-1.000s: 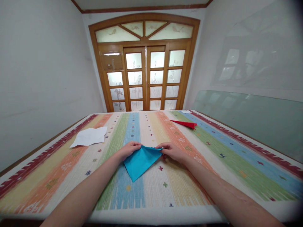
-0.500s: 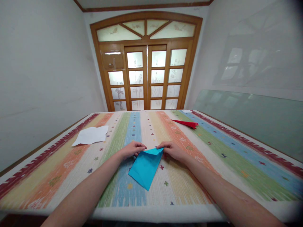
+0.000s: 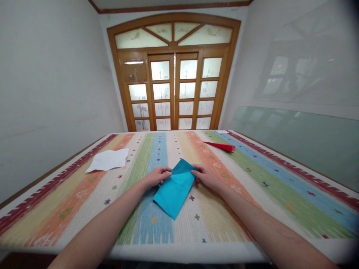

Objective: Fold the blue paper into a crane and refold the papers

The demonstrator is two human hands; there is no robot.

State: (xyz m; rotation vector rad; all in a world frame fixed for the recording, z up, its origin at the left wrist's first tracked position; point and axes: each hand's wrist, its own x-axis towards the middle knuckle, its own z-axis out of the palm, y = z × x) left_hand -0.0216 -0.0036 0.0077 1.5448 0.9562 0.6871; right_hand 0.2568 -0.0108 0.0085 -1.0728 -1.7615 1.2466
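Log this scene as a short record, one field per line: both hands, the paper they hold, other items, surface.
left hand: pinches the left edge of the blue paper
right hand: pinches its right edge
blue paper: folded, lying on the cloth, one point toward the far side
red folded paper: far right, apart from the hands
white paper: far left, flat
striped tablecloth: covers the table

Between the fingers [image 3: 165, 172] lies matt, smooth blue paper [image 3: 175, 188]; under them, the tabletop [image 3: 252, 179] wears coarse, woven striped cloth.
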